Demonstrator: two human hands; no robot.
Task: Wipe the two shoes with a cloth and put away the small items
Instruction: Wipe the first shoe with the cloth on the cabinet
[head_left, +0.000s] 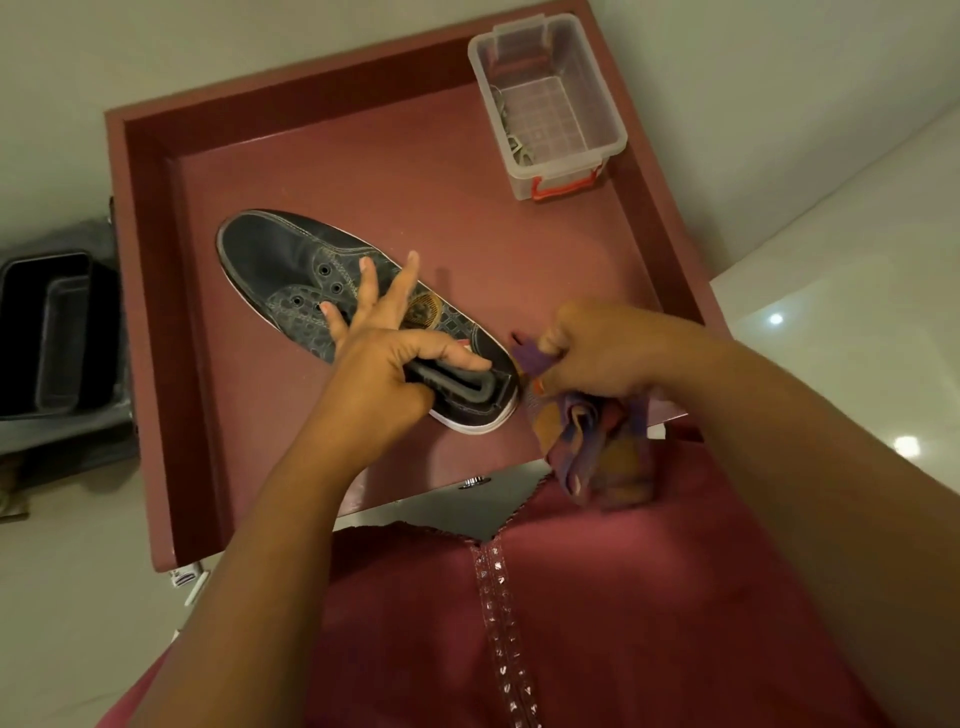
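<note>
No text, number or brand can be read in this view. The dark shoe carries a round golden emblem on its side and a small red and white tag near the heel opening, but both are too small and blurred to read any letters on them.

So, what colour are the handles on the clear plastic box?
Red, on the clear plastic box; the head view shows it.
</note>
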